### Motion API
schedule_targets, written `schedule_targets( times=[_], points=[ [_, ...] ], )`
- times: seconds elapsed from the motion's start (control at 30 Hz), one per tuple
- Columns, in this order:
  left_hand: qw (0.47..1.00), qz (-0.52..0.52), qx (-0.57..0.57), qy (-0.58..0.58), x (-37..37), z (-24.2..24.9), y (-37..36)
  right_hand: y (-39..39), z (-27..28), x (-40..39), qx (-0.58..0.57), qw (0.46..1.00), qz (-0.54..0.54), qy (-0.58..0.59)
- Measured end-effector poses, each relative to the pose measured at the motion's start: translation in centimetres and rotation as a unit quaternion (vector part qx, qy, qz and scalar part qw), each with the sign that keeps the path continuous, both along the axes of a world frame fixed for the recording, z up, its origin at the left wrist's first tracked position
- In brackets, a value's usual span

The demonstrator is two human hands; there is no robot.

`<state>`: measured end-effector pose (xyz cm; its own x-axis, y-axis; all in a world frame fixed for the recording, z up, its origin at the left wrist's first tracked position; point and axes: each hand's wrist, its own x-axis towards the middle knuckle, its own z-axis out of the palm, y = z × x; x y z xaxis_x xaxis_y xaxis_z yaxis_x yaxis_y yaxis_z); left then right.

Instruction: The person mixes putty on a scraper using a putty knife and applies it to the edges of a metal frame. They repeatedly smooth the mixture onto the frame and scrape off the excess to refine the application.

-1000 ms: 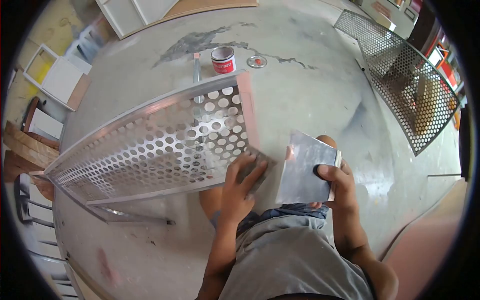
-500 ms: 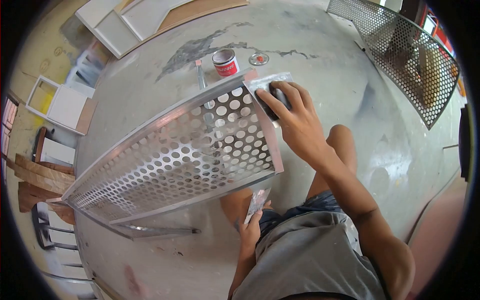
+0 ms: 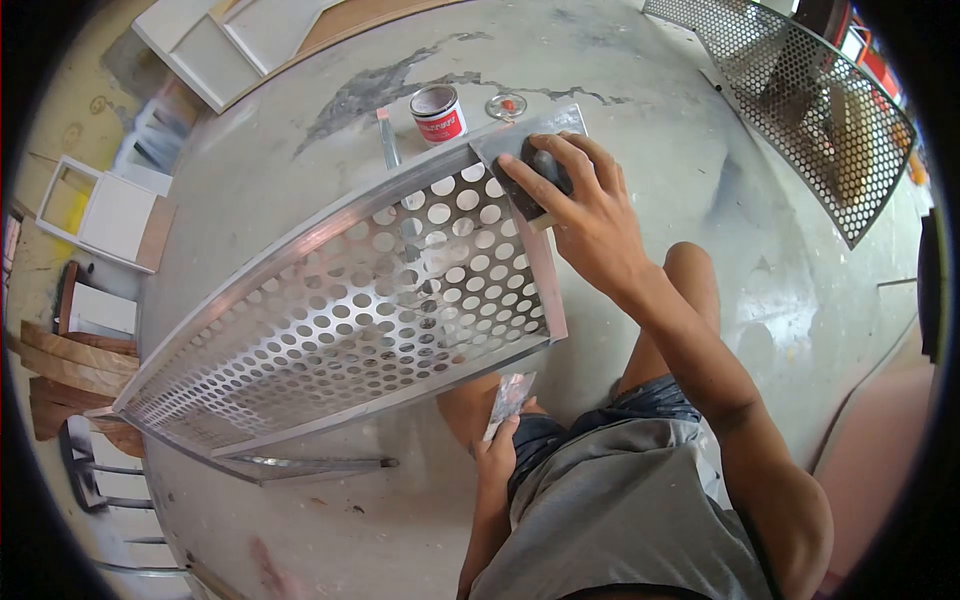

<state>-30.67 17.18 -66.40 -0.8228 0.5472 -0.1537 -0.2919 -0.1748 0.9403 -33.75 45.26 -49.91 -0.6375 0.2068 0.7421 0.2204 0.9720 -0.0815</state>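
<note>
Near the top right corner of a perforated metal panel [image 3: 330, 320], my right hand [image 3: 600, 205] is closed around a flat putty spreader [image 3: 515, 150] with a dark grip. The spreader's grey plate lies over the corner of the panel's frame. Pinkish filler shows along the panel's right edge and upper rail. Down by my lap, my left hand [image 3: 495, 450] grips a putty knife [image 3: 510, 395], its blade upward and smeared with pinkish filler. The fingers of the left hand are partly hidden.
An opened can [image 3: 438, 118] with a red label stands beyond the panel, its lid [image 3: 506, 106] on the floor beside it. A second perforated panel [image 3: 800, 100] is at the upper right. White frames [image 3: 110, 210] and brown curved pieces [image 3: 75, 360] stand at the left.
My right hand has shifted the spreader slightly up and left, turning it over the panel's corner. The left hand stays low with the putty knife. The whole view has shifted a little.
</note>
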Motion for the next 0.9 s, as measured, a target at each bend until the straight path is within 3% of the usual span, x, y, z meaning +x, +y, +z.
schedule_targets(
  times=[0.1, 0.37, 0.5, 0.9],
  points=[
    [0.998, -0.024, -0.05, 0.004, 0.1, 0.6, 0.3, 0.3, -0.4, -0.1, 0.011, 1.0, -0.001, -0.012],
    [1.0, -0.008, 0.021, 0.011, 0.4, 0.0, 0.7, -0.5, -1.1, 1.2, -0.022, 1.0, 0.011, -0.012],
    [0.999, -0.025, -0.037, 0.001, 0.1, -0.9, -0.2, -0.4, -0.3, 0.5, -0.002, 1.0, 0.005, 0.003],
    [1.0, -0.024, 0.016, -0.011, 0.0, -0.5, 0.8, 0.2, -1.2, -1.2, 0.013, 1.0, 0.004, 0.003]
  ],
)
